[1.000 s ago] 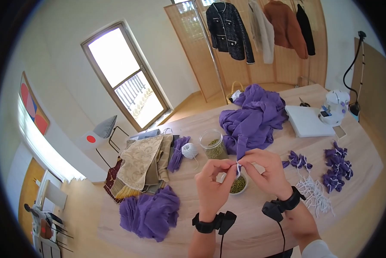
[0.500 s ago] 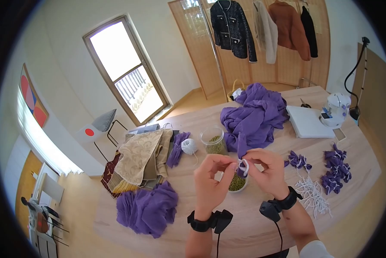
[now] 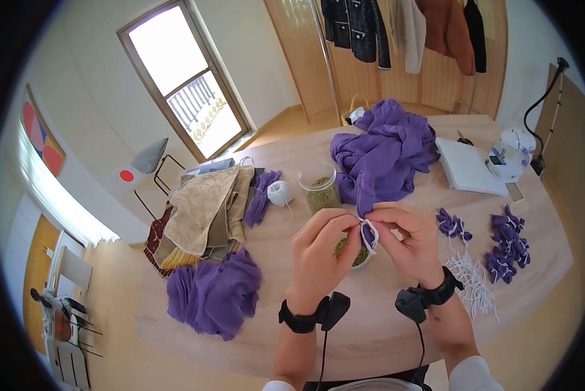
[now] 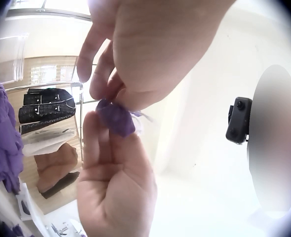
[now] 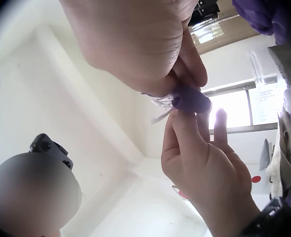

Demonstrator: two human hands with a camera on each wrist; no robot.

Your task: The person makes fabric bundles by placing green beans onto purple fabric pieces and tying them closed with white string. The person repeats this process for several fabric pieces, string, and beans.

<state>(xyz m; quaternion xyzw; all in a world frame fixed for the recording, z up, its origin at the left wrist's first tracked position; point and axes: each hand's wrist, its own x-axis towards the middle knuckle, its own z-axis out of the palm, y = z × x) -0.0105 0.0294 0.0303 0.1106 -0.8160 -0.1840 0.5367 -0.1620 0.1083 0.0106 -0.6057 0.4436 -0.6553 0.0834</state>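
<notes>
Lengthened since the earlier frame, a drooping loop of white cord [image 3: 371, 240] is shown against twisted, matte purple cloth [image 3: 366, 195], pinched between curled fingers of the left hand [image 3: 321, 253] and right hand [image 3: 411, 242], above the round bowl [image 3: 365, 263] of green beans on the wood-grained desk [image 3: 240, 355].

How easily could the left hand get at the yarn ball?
Probably yes: bare table shows between the left hand and the yarn ball, with the jar to one side. That hand pinches the purple cloth, though, so it would likely have to let go first.

Pale walls [image 3: 84, 91], bright glass door [image 3: 181, 85]
</notes>
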